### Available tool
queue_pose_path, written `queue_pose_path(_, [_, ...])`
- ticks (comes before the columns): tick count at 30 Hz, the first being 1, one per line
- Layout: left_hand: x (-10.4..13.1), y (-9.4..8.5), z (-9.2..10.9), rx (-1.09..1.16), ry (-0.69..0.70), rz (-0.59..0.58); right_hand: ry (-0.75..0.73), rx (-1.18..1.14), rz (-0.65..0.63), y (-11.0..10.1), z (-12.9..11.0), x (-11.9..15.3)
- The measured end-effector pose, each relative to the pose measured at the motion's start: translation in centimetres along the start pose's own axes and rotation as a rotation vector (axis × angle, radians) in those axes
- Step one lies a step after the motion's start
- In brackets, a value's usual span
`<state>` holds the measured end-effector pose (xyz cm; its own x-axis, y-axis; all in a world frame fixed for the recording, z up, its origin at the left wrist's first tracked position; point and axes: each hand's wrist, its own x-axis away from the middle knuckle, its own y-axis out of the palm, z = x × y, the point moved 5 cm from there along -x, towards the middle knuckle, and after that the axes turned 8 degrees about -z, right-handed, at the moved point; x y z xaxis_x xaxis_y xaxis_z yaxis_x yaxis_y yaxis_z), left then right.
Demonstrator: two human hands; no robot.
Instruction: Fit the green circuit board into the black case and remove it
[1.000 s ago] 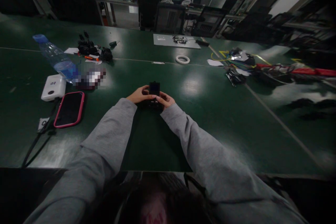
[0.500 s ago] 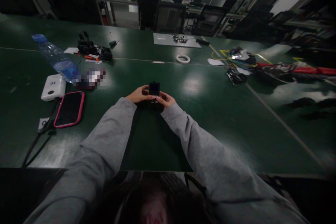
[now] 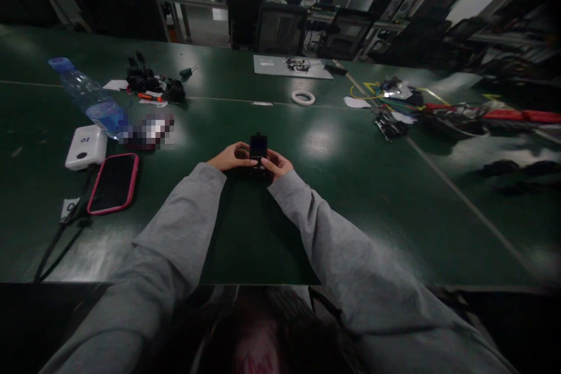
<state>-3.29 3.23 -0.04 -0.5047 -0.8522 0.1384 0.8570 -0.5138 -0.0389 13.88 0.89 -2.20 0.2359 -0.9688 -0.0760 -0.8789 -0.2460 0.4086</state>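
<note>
Between my hands, over the green table, is a small black device with a dark screen (image 3: pixel 258 145) and a few buttons below the screen; its exact kind is unclear. My left hand (image 3: pixel 229 157) grips it from the left, thumb across its lower front. From the right, my right hand (image 3: pixel 277 165) holds the same device, its thumb near the buttons. The fingers behind it are partly hidden. To the left of my hands lie a phone in a pink case (image 3: pixel 114 183) and a white box-like device (image 3: pixel 86 147) with a cable.
A tilted plastic bottle (image 3: pixel 90 99) is at the left, near black parts (image 3: pixel 151 83) and a screwdriver (image 3: pixel 187 72). Ahead sit a white tape roll (image 3: pixel 302 97) and a grey board (image 3: pixel 280 66). Wires and red tubing (image 3: pixel 504 115) lie right. A person (image 3: pixel 244 9) sits beyond the table.
My right thumb has shifted slightly on the front of the device, and more of the area below its screen shows. The whole view has moved a little; both hands keep their hold.
</note>
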Motion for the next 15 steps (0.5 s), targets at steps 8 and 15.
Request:
queue_pose_path(8, [-0.18,0.2,0.09,0.0,0.019,0.01,0.036,-0.019,-0.025,0.12,0.0,0.03])
queue_pose_path(15, [0.21,0.64,0.65,0.022,0.005,0.055,0.069,-0.156,-0.029,0.59,0.06,-0.09])
